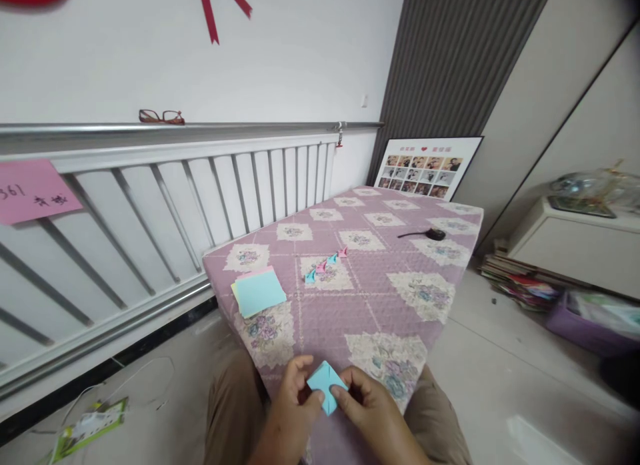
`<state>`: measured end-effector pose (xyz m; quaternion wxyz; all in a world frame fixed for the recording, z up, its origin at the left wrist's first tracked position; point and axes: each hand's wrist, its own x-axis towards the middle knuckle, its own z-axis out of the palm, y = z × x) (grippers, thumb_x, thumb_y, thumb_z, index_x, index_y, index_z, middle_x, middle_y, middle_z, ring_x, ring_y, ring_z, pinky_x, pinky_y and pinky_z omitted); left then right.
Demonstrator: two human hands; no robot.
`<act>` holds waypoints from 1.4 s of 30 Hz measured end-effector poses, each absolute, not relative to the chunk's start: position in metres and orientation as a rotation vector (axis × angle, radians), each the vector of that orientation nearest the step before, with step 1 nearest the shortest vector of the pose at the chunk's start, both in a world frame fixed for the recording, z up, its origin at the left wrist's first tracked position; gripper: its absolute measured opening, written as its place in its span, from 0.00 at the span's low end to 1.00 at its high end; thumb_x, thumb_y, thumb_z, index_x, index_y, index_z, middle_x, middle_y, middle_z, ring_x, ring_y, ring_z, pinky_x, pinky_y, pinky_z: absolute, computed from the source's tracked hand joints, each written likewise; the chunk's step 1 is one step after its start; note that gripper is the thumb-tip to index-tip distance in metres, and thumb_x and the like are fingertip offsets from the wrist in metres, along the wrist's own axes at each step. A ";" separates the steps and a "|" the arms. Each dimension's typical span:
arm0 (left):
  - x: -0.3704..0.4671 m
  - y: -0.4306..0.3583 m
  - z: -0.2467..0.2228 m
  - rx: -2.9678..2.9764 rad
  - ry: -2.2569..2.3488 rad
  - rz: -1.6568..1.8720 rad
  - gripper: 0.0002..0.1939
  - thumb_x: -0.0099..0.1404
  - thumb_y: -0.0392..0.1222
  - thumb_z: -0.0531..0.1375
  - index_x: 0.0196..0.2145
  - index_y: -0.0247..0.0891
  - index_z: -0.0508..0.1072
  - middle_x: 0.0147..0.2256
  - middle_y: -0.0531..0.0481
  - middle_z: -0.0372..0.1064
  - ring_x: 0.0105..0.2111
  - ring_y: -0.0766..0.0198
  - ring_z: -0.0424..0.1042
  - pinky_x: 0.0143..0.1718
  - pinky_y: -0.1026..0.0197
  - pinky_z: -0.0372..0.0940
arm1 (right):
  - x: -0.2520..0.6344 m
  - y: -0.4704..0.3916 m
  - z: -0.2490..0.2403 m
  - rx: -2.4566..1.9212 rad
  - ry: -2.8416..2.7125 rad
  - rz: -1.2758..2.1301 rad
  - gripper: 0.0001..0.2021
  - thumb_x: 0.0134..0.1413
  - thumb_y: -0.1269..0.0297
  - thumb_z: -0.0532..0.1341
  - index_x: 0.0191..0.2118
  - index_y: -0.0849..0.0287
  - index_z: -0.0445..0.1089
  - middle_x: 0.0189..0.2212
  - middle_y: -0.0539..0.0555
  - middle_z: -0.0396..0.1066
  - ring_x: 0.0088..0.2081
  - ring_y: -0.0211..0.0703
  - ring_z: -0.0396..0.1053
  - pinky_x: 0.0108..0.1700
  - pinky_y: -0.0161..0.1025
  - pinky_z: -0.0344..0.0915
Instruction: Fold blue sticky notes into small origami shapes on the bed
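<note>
Between my two hands is a small folded piece of light blue paper point(325, 383), turned corner-up like a diamond, with crease lines on its face. My left hand point(295, 398) pinches its left side, thumb on top. On the right side, my right hand point(367, 401) grips it with thumb and fingers. Beyond them a stack of square paper point(260, 293), blue on top with pink and yellow edges showing, lies to the left. Several small folded paper figures in pink and blue stand in a slanting row, among them a blue one point(311, 277) and a pink one point(343, 252).
A purple flowered cloth point(370, 305) covers the table. A black ladle-like object point(434, 234) lies farther right. Along the left runs a white radiator point(260, 185), with glasses point(161, 117) on the pipe above. A photo board point(425, 168) leans at the far end.
</note>
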<state>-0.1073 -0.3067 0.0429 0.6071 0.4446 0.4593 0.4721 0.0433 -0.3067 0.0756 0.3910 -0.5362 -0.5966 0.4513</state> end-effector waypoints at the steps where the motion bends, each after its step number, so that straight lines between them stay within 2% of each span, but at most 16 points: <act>1: -0.105 -0.307 0.039 0.979 1.046 1.099 0.27 0.53 0.40 0.61 0.50 0.40 0.59 0.36 0.50 0.69 0.30 0.67 0.66 0.28 0.66 0.58 | 0.043 -0.307 0.076 -1.349 -1.498 1.143 0.11 0.48 0.55 0.59 0.23 0.56 0.63 0.19 0.45 0.61 0.25 0.38 0.59 0.29 0.33 0.58; 3: -0.103 -0.309 0.032 0.895 1.000 1.049 0.30 0.52 0.47 0.64 0.51 0.38 0.60 0.34 0.50 0.68 0.28 0.67 0.65 0.27 0.66 0.58 | 0.042 -0.309 0.076 -1.309 -1.471 1.168 0.12 0.49 0.54 0.58 0.24 0.56 0.63 0.20 0.46 0.63 0.26 0.39 0.62 0.31 0.34 0.59; 5: -0.102 -0.311 0.027 0.837 0.944 0.945 0.29 0.52 0.55 0.63 0.48 0.35 0.65 0.29 0.51 0.67 0.25 0.68 0.64 0.25 0.66 0.57 | 0.042 -0.310 0.075 -1.289 -1.459 1.181 0.13 0.50 0.53 0.58 0.24 0.56 0.63 0.20 0.47 0.65 0.26 0.40 0.63 0.31 0.35 0.60; 7: -0.102 -0.312 0.026 0.844 0.924 0.871 0.28 0.52 0.57 0.63 0.43 0.34 0.68 0.27 0.52 0.65 0.23 0.69 0.63 0.25 0.66 0.57 | 0.043 -0.311 0.073 -1.305 -1.464 1.162 0.13 0.50 0.52 0.58 0.24 0.56 0.63 0.20 0.47 0.65 0.26 0.40 0.64 0.31 0.35 0.59; 12: -0.106 -0.313 0.035 0.999 0.994 0.858 0.18 0.53 0.53 0.62 0.33 0.33 0.71 0.24 0.53 0.65 0.22 0.69 0.62 0.24 0.65 0.57 | 0.046 -0.311 0.071 -1.269 -1.575 1.088 0.13 0.53 0.53 0.58 0.25 0.56 0.66 0.24 0.50 0.67 0.29 0.42 0.65 0.34 0.36 0.60; 15: -0.107 -0.313 0.041 1.069 1.046 0.822 0.14 0.55 0.48 0.61 0.33 0.34 0.72 0.23 0.55 0.64 0.22 0.69 0.62 0.26 0.65 0.57 | 0.047 -0.309 0.073 -1.221 -1.541 1.099 0.14 0.53 0.52 0.58 0.25 0.57 0.66 0.25 0.50 0.66 0.30 0.42 0.64 0.35 0.37 0.61; 20: -0.107 -0.314 0.042 1.140 1.125 0.788 0.10 0.55 0.44 0.60 0.33 0.35 0.71 0.21 0.57 0.63 0.22 0.68 0.61 0.27 0.65 0.57 | 0.045 -0.306 0.075 -1.209 -1.408 1.227 0.17 0.51 0.48 0.59 0.24 0.57 0.64 0.22 0.47 0.61 0.26 0.39 0.60 0.30 0.35 0.59; 23: -0.107 -0.314 0.041 1.155 1.113 0.792 0.12 0.55 0.45 0.60 0.35 0.36 0.71 0.22 0.57 0.63 0.22 0.68 0.61 0.26 0.65 0.57 | 0.044 -0.306 0.075 -1.243 -1.371 1.207 0.18 0.49 0.47 0.60 0.22 0.57 0.63 0.20 0.47 0.60 0.25 0.38 0.59 0.29 0.35 0.59; 26: -0.106 -0.314 0.041 1.112 1.076 0.774 0.15 0.57 0.49 0.58 0.37 0.35 0.70 0.24 0.55 0.65 0.21 0.69 0.62 0.25 0.66 0.56 | 0.043 -0.306 0.074 -1.273 -1.337 1.137 0.18 0.49 0.47 0.61 0.23 0.57 0.65 0.20 0.47 0.62 0.25 0.39 0.60 0.29 0.35 0.59; 31: -0.103 -0.314 0.043 1.072 1.068 0.771 0.17 0.56 0.54 0.58 0.31 0.36 0.67 0.24 0.53 0.66 0.22 0.68 0.63 0.25 0.65 0.57 | 0.042 -0.303 0.071 -1.274 -1.236 1.095 0.17 0.46 0.47 0.63 0.23 0.57 0.66 0.20 0.47 0.62 0.25 0.38 0.60 0.28 0.34 0.59; 34: -0.102 -0.314 0.049 1.084 1.104 0.748 0.15 0.56 0.52 0.58 0.27 0.38 0.64 0.22 0.54 0.65 0.22 0.68 0.62 0.26 0.65 0.58 | 0.044 -0.300 0.069 -1.206 -1.118 1.207 0.17 0.43 0.47 0.66 0.31 0.55 0.66 0.21 0.45 0.62 0.24 0.37 0.60 0.26 0.33 0.58; 37: -0.105 -0.314 0.057 1.139 1.136 0.726 0.13 0.57 0.50 0.57 0.25 0.38 0.63 0.22 0.55 0.65 0.21 0.69 0.62 0.27 0.65 0.58 | 0.045 -0.300 0.069 -1.197 -1.073 1.366 0.22 0.41 0.45 0.66 0.38 0.55 0.66 0.21 0.44 0.62 0.24 0.37 0.59 0.26 0.33 0.58; 42: -0.110 -0.316 0.060 1.184 1.155 0.714 0.11 0.57 0.49 0.57 0.25 0.38 0.64 0.21 0.55 0.64 0.22 0.67 0.63 0.28 0.64 0.59 | 0.044 -0.304 0.077 -1.285 -1.175 1.393 0.22 0.44 0.42 0.63 0.23 0.57 0.63 0.17 0.43 0.54 0.21 0.33 0.51 0.25 0.32 0.52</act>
